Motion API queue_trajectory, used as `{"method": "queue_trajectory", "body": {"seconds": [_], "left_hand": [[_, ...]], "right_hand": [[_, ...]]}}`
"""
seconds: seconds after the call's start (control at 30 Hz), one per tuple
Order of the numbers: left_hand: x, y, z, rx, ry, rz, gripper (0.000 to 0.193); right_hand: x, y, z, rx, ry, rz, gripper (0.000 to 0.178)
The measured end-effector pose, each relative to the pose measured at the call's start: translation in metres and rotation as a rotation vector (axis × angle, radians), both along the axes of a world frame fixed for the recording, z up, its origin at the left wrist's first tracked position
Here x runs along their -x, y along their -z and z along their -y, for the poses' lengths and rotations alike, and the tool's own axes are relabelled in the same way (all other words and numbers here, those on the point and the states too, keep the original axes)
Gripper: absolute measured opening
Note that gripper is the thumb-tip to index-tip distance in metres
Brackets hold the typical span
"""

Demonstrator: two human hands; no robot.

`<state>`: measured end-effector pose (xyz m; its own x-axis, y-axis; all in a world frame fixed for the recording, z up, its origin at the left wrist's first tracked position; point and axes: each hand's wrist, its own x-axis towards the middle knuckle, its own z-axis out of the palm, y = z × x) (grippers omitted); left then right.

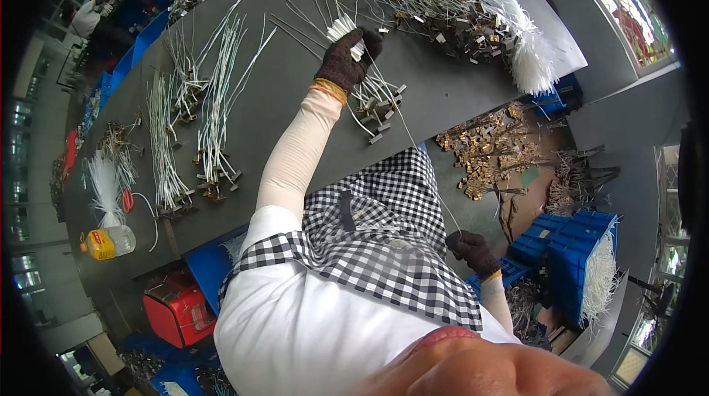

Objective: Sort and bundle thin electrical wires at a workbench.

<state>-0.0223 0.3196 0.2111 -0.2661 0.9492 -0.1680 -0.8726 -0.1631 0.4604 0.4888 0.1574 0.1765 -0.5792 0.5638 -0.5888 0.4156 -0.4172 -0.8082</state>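
Note:
My left hand [341, 63], in a dark knitted glove, is closed around a bundle of white wires [341, 26] above the table. Small metal connectors [378, 111] hang out below that hand, at the wire ends. A thin pale cord [404, 126] runs from near the bundle down across my apron's edge. Its other end is pinched in my right hand [473, 252], gloved the same way and held low to the right, beside my body. Fingertips of my left hand are partly hidden by the glove and bundle.
Grey table [281, 93] holds bundled wires [221, 100] at left and a large wire heap [458, 23] at the far right. A plastic bottle [111, 242] stands near the left edge. Blue crates [565, 237] and loose metal parts [480, 148] lie beyond the table, right.

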Motion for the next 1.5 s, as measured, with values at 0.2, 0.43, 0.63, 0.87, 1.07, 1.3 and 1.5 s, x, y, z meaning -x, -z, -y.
{"method": "queue_trajectory", "body": {"seconds": [0.2,0.43,0.63,0.87,1.07,1.3,1.5], "left_hand": [[-0.016,-0.022,0.034,-0.026,0.141,0.037,0.019],[-0.082,-0.014,0.086,-0.016,0.387,-0.272,0.032],[-0.100,-0.006,0.119,-0.166,0.145,-1.059,0.026],[-0.092,-0.051,0.125,-0.387,-0.319,-1.970,0.030],[-0.081,-0.028,0.109,-0.006,0.065,-0.780,0.023],[-0.071,-0.031,0.103,0.014,-0.006,-0.809,0.016],[-0.037,-0.019,0.084,0.184,0.165,-0.627,0.027]], "right_hand": [[0.014,0.026,-0.016,0.014,-0.006,-0.042,0.027],[0.152,0.011,-0.088,-0.262,-0.025,-0.317,0.024],[0.227,-0.035,-0.096,-0.206,0.093,-0.545,0.043],[0.242,-0.051,-0.093,-0.242,0.176,-0.552,0.041],[0.243,-0.050,-0.099,-0.213,0.088,-0.424,0.024],[0.255,-0.042,-0.105,-0.178,0.045,-0.415,0.025],[0.270,-0.032,-0.118,-0.130,0.009,-0.411,0.032]]}}
